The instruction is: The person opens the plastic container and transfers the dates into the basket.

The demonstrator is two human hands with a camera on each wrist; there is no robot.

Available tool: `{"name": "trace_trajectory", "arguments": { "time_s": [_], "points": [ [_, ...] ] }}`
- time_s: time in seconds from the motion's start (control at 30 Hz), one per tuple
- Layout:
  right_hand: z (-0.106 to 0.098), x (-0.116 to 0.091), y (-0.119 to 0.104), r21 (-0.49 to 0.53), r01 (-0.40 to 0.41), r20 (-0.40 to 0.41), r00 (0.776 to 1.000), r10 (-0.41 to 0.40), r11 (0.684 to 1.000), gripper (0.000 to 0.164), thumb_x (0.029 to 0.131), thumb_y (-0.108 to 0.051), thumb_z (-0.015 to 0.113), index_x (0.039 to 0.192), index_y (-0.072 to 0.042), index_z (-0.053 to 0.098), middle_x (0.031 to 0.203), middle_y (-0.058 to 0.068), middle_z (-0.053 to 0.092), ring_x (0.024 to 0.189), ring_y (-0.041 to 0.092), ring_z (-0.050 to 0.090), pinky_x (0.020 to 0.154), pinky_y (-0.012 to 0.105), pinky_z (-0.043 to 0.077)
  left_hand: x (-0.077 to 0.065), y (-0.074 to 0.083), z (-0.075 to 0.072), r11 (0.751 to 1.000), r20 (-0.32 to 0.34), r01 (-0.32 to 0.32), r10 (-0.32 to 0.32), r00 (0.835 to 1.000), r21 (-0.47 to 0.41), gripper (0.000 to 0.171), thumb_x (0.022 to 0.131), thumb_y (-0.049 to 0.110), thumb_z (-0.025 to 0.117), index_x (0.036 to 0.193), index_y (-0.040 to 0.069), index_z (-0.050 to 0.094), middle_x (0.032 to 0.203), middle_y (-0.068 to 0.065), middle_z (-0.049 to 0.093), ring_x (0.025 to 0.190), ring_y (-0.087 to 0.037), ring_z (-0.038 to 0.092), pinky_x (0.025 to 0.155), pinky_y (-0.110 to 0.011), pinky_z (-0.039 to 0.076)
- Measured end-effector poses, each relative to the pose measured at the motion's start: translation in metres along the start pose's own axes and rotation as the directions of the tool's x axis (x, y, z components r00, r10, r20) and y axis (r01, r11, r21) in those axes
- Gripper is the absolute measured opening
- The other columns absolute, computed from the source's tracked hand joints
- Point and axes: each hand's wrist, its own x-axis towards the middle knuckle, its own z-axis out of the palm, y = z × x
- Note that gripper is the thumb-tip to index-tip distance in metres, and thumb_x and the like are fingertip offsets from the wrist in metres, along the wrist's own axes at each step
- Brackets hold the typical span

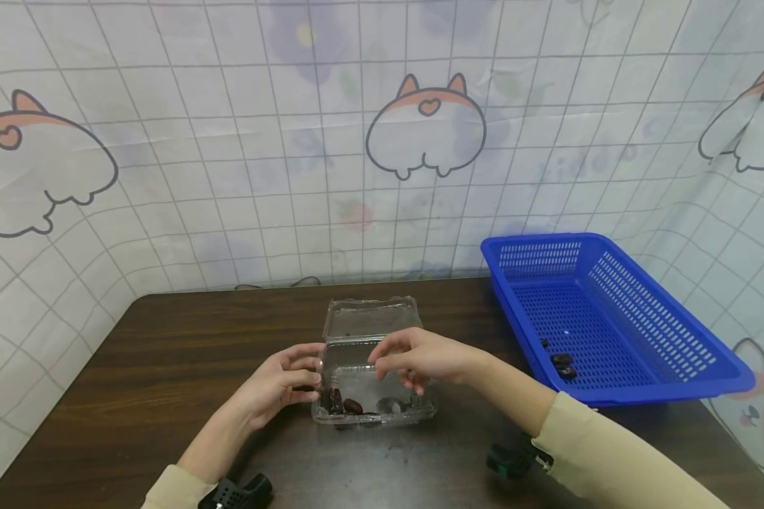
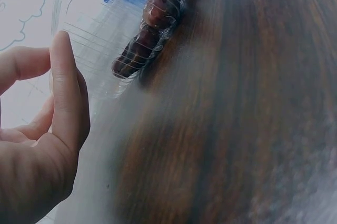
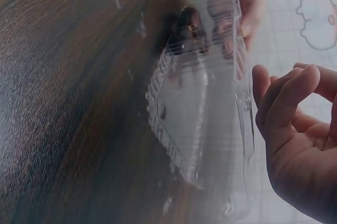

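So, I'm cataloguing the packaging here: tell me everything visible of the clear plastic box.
The clear plastic box has thin-looking, ribbed walls. Its lid is open, tipped back away from the person. It sits upright on the dark brown table, left of the blue basket. A few dark brown, date-like pieces lie inside along its near edge, mostly leftward. The left hand touches its left side; the right hand is over it, apparently not touching.
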Motion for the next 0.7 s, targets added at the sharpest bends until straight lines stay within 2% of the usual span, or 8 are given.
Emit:
{"name": "trace_trajectory", "arguments": {
  "time_s": [0.3, 0.53, 0.7],
  "points": [
    [0.011, 0.013, 0.000, -0.014, -0.016, 0.046, 0.999, 0.017, 1.000, 0.036, 0.103, -0.020, 0.064, 0.130, 0.003, 0.063, 0.114, 0.020, 0.070, 0.057, 0.013, 0.051, 0.049, 0.026, 0.049, 0.000, 0.000, 0.000, 1.000, -0.007, 0.006, -0.006, 1.000, 0.001, 0.063, 0.097, 0.002, 0.065, 0.153, -0.002, 0.037, 0.113, -0.007, 0.055, 0.087, -0.016, 0.061, 0.081, -0.034, 0.061],
    [0.023, 0.022, 0.004, -0.010, -0.038, 0.049, 0.998, 0.038, 0.999, 0.032, 0.102, -0.016, 0.065, 0.128, 0.003, 0.065, 0.111, 0.015, 0.071, 0.056, 0.014, 0.052, 0.048, 0.025, 0.050, -0.001, 0.000, 0.001, 1.000, -0.002, 0.009, -0.009, 1.000, -0.003, 0.063, 0.098, 0.003, 0.065, 0.154, -0.002, 0.037, 0.113, -0.007, 0.055, 0.088, -0.017, 0.062, 0.082, -0.034, 0.061],
    [0.030, 0.025, 0.005, -0.070, -0.034, 0.032, 0.999, 0.036, 0.997, 0.031, 0.102, -0.015, 0.064, 0.125, 0.005, 0.066, 0.101, 0.012, 0.071, 0.057, 0.012, 0.050, 0.047, 0.021, 0.043, -0.001, 0.001, 0.001, 1.000, 0.000, 0.007, -0.007, 1.000, -0.012, 0.063, 0.098, 0.002, 0.065, 0.154, -0.002, 0.037, 0.112, -0.006, 0.055, 0.087, -0.016, 0.062, 0.081, -0.034, 0.061]
  ]
}}
